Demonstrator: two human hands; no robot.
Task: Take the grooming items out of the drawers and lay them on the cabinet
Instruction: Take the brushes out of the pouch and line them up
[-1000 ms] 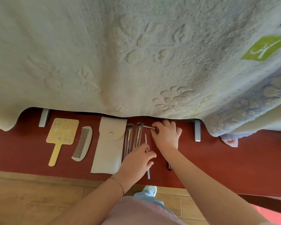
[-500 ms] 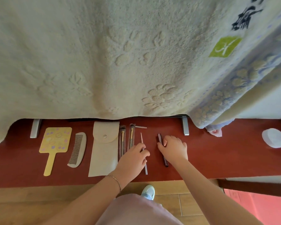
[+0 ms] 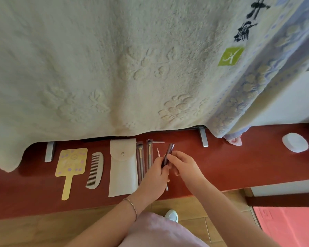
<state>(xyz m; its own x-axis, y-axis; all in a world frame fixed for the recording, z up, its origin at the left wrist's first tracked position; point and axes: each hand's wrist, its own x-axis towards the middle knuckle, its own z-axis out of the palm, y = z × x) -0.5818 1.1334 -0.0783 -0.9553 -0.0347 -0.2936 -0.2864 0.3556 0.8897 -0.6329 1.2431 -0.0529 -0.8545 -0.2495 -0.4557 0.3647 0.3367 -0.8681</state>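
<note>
On the red cabinet top [image 3: 230, 163] lie, left to right, a yellow hand mirror [image 3: 70, 164], a grey comb [image 3: 95, 170], a beige snap pouch [image 3: 122, 168] and two wrapped makeup brushes [image 3: 144, 157]. A thin pink-tipped stick [image 3: 158, 152] lies beside them, partly under my hands. My left hand [image 3: 155, 175] and my right hand [image 3: 183, 164] meet over it. Both grip a dark slim pen-like stick [image 3: 168, 151], raised and tilted off the cabinet.
A cream embossed towel [image 3: 114, 68] hangs over the back of the cabinet and hides what is behind. Two metal feet [image 3: 203, 138] stand under it. A white round lid [image 3: 295, 144] sits far right. Wooden floor [image 3: 34, 230] and a pink mat [image 3: 289, 227] lie below.
My right hand lifted the dark stick off the cabinet, and my left hand came over to grip its lower end. The camera view has shifted slightly left.
</note>
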